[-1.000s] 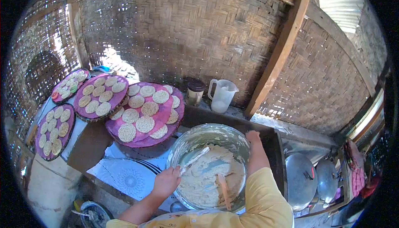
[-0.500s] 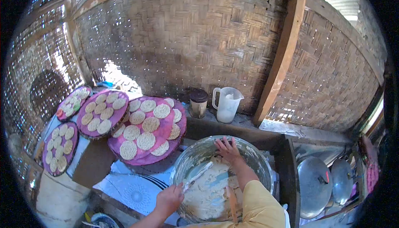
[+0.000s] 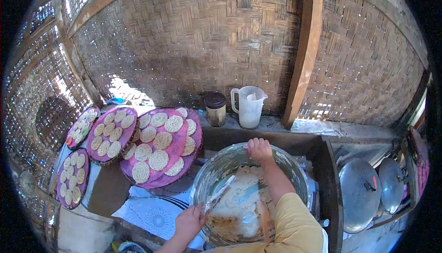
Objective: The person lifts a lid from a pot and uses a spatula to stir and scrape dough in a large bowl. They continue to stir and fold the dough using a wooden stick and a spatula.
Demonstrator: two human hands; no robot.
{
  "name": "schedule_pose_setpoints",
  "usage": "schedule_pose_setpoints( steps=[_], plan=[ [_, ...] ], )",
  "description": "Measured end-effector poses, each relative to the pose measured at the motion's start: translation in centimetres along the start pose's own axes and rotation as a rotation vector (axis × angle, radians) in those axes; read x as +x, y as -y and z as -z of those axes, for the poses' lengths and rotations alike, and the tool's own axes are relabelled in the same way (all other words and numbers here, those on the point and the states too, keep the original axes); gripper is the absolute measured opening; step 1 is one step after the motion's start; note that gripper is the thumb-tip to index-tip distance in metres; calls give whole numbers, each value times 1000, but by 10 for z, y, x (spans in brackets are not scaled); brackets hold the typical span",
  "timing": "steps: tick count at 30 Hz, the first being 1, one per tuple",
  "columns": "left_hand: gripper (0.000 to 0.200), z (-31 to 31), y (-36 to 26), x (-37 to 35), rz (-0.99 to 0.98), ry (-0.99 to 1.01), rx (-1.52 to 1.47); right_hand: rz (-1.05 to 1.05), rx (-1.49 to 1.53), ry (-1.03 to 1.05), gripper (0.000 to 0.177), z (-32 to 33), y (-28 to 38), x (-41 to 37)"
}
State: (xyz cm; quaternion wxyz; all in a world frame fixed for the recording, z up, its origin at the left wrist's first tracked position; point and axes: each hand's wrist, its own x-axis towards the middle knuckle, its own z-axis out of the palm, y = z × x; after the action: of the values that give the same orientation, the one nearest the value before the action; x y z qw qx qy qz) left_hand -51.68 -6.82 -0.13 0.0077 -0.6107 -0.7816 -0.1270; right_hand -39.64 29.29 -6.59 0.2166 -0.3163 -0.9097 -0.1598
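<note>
On the larger metal lid (image 3: pixel 357 202), at the right side, there was a small red mark (image 3: pixel 375 181); whether it was writing, I could not tell. A smaller metal lid (image 3: pixel 391 186) was beside it. Behind the metal basin (image 3: pixel 294 172), a clear pitcher (image 3: pixel 251 110) stood upright on the ledge (image 3: pixel 275 124), with a jar (image 3: pixel 215 110) with dark cap just beside it. To the left were several purple trays (image 3: pixel 186 138), carrying pale round cakes (image 3: pixel 159 160), and below them a white cloth (image 3: pixel 159 216). The basin sat inside a wooden box (image 3: pixel 331 179), whose walls rose behind it and at its right.

The left hand (image 3: pixel 188 224) was closed on a batter-coated tool (image 3: pixel 221 194), at the left near rim; the tool reached over the pale batter (image 3: pixel 246 193) in the basin. The right hand (image 3: pixel 260 150) was curled over the far rim, its fingers together. A wooden spatula (image 3: pixel 264 216) lay with one end in the batter, partly hidden by the yellow sleeve (image 3: pixel 297 220).

Half a second earlier, the right hand was spread open against the far inner wall; one second earlier, it was at the right rim. The left hand kept its grip on the tool.
</note>
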Motion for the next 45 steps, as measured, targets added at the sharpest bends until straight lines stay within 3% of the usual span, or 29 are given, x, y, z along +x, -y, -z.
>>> schedule_pose_setpoints(
  steps=[3,6,9,11,16,19,21,24,30,33,36,39,40,41,42,44,45],
  plan=[
    [49,1,0,0,-4,9,8,4,9,-108,29,-15,-6,6],
    [46,3,-2,1,14,22,0,-145,34,-17,27,-7,-5,13],
    [43,-2,1,1,12,-4,-15,-417,149,151,26,-1,-22,23],
    [42,-7,2,0,19,-25,-29,-445,84,445,22,1,-72,6],
    [40,-14,5,0,9,-72,-62,-480,95,863,36,35,-160,-64],
    [40,-14,5,0,2,-69,-54,-838,88,338,50,86,-120,-60],
    [38,-11,3,-1,-11,-95,-60,-450,115,40,59,85,-91,-63],
    [36,-11,4,0,-25,-128,-62,-272,43,488,54,85,-63,-65],
    [39,-1,0,0,-15,-100,-57,-360,65,462,34,60,-71,-68],
    [41,-6,2,-1,-19,-105,-74,-322,120,129,31,13,-105,-78],
    [41,-9,2,0,-2,-84,-85,-490,-1,788,37,-26,-156,-77],
    [42,-6,4,0,0,-68,-86,-989,58,455,51,44,-121,-69],
    [43,-8,6,0,-6,-71,-88,-1057,258,201,57,59,-112,-59],
    [43,-9,6,-1,-11,-71,-93,-994,305,55,57,45,-114,-52],
    [44,-9,5,0,-1,-62,-105,-808,296,39,57,71,-85,-40],
    [44,-5,4,0,10,-34,-122,-323,103,82,57,70,-56,-39],
    [44,-4,3,-1,15,-19,-120,-309,75,194,56,68,-44,-37]
  ],
)
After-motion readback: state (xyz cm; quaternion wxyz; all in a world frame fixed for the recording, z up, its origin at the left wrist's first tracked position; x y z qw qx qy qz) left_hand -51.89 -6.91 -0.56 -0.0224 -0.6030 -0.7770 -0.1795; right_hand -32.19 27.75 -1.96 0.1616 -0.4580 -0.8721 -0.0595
